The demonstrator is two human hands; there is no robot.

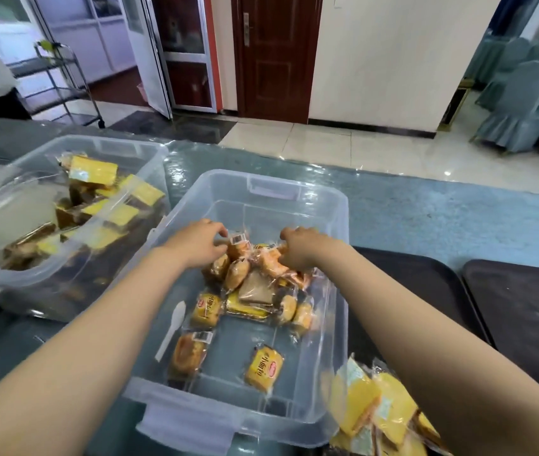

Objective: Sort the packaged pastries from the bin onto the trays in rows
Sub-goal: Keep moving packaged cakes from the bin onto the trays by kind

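Two yellow packs point(263, 367) in the clear bin point(337, 291) have a red logo, but the words are too blurry to read. A white barcode sticker point(238, 238) shows on one pack. Both hands are in the pastry pile point(255, 278). The left hand point(197, 243) fingers curl on a pack. The right hand point(297, 246) fingers curl into the pile. Two dark trays point(524, 307) sit on the desk point(426, 218). A second bin point(74, 205) stands left.

Both bare forearms reach forward from the bottom corners, the left arm angling toward one o'clock and the right toward eleven o'clock, so the hands nearly meet. The left hand point(197, 243) lies knuckles up with its fingers curled in a pinch at three o'clock. The right hand point(301, 246) is knuckles up too, fingers curled under and gripping.
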